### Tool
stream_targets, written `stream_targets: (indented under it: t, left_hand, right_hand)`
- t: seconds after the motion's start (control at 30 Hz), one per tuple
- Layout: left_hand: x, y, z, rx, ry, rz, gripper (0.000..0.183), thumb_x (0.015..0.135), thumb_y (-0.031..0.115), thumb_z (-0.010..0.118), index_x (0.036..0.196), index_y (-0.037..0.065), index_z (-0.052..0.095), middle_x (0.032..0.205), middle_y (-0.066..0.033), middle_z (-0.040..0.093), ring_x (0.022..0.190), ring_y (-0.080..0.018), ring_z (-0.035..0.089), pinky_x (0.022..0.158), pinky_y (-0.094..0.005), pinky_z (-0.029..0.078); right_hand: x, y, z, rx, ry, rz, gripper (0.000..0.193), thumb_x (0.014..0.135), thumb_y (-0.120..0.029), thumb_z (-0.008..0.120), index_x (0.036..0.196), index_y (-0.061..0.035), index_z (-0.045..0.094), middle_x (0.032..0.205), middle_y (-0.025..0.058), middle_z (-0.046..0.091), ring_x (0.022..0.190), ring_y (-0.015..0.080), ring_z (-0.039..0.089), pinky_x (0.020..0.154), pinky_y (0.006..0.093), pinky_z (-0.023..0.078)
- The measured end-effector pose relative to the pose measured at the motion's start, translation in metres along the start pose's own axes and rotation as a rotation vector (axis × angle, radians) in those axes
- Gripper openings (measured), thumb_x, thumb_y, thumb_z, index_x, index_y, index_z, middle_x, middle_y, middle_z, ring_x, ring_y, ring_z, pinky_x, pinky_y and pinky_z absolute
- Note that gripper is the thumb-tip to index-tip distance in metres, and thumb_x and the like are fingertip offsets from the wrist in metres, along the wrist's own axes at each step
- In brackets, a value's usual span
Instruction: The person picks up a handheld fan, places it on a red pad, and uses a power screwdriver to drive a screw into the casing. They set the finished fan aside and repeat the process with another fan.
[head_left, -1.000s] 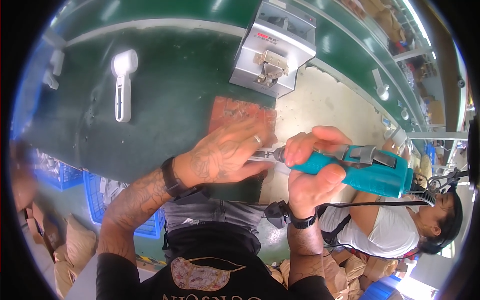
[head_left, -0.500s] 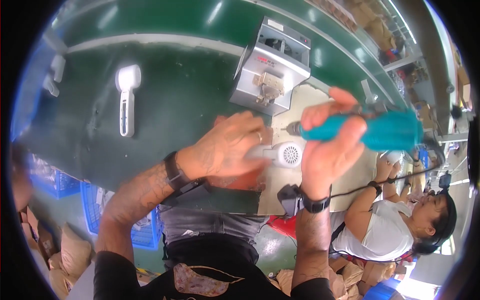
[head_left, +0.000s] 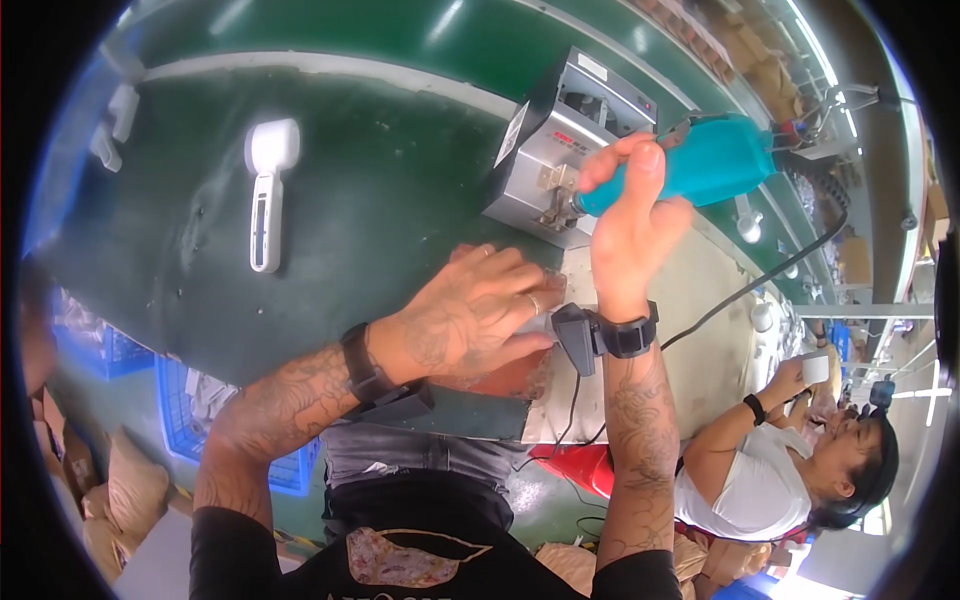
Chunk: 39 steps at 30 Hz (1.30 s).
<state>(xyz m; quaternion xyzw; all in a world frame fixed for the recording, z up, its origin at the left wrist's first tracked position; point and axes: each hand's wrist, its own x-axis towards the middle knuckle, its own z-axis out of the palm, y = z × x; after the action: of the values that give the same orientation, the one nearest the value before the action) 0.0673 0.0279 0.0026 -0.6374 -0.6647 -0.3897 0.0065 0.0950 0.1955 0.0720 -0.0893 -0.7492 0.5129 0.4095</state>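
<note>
In my right hand [head_left: 635, 215] is a teal electric screwdriver [head_left: 700, 165], the fingers wrapped round its front part. Its tip points left, at the metal screw outlet [head_left: 558, 195] on the front of a silver screw feeder [head_left: 545, 150]; whether they touch I cannot tell. My left hand [head_left: 480, 310] lies curled over a white handheld fan [head_left: 540, 325] on a reddish-brown pad [head_left: 505, 382]. Most of that fan is hidden by my fingers and right wrist. Another white handheld fan [head_left: 267, 200] lies on the dark green table, away to the left.
A pale board [head_left: 690, 320] covers the table's right part. The screwdriver's black cable [head_left: 760, 285] loops down at the right. A co-worker [head_left: 750, 470] sits at the right, holding a white piece. Blue baskets [head_left: 180, 410] stand below the table's left edge.
My right hand has carried the electric screwdriver up and away from the fan to the screw feeder's front. The left hand has stayed over the fan. The co-worker's hand has lifted a white piece.
</note>
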Motion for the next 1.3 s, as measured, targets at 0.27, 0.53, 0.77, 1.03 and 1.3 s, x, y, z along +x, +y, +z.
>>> stream_targets:
  t: [0.27,0.53,0.77,1.03,1.3]
  left_hand:
    - [-0.002,-0.006,0.001,-0.023,-0.010,-0.040,0.043,0.081,0.030,0.080,0.118,0.011,0.070,0.112,-0.0042,0.065,0.100,-0.0248,0.059,0.087,-0.0420,0.048]
    - [0.001,-0.003,0.006,-0.053,0.022,-0.049,0.041,0.079,0.029,0.083,0.116,0.014,0.071,0.113,-0.0038,0.066,0.100,-0.0250,0.060,0.086,-0.0421,0.048]
    - [-0.001,-0.005,0.004,-0.070,-0.057,-0.041,0.044,0.087,0.035,0.074,0.122,0.009,0.065,0.109,-0.0069,0.062,0.102,-0.0281,0.056,0.089,-0.0440,0.046]
    - [0.000,-0.002,0.004,-0.027,-0.086,-0.059,0.045,0.089,0.034,0.072,0.125,0.008,0.062,0.110,-0.0076,0.059,0.105,-0.0288,0.054,0.090,-0.0467,0.044]
    - [-0.001,-0.003,0.004,0.018,-0.046,-0.019,0.046,0.089,0.033,0.072,0.124,0.006,0.062,0.108,-0.0092,0.058,0.103,-0.0290,0.054,0.088,-0.0464,0.044]
  right_hand:
    - [-0.028,-0.028,-0.005,-0.003,-0.072,0.088,0.040,0.110,-0.035,0.049,0.110,0.0038,0.059,0.073,0.0058,0.059,0.066,0.0162,0.057,0.063,0.0303,0.046]
    - [-0.070,-0.038,-0.045,0.121,-0.012,0.133,0.065,0.100,-0.056,0.061,0.115,0.0069,0.055,0.074,0.0091,0.056,0.064,0.0196,0.056,0.059,0.0332,0.046]
    - [-0.075,-0.029,-0.045,0.121,-0.029,0.162,0.062,0.100,-0.054,0.062,0.114,0.0058,0.054,0.075,0.0098,0.058,0.065,0.0197,0.058,0.061,0.0329,0.047]
    - [-0.077,-0.017,-0.043,0.190,-0.054,0.159,0.050,0.104,-0.048,0.058,0.103,0.0018,0.051,0.075,0.0102,0.057,0.065,0.0203,0.057,0.061,0.0338,0.047]
    - [-0.076,-0.020,-0.040,0.127,-0.084,0.143,0.045,0.107,-0.043,0.054,0.104,0.0016,0.051,0.074,0.0093,0.056,0.066,0.0206,0.057,0.062,0.0344,0.048]
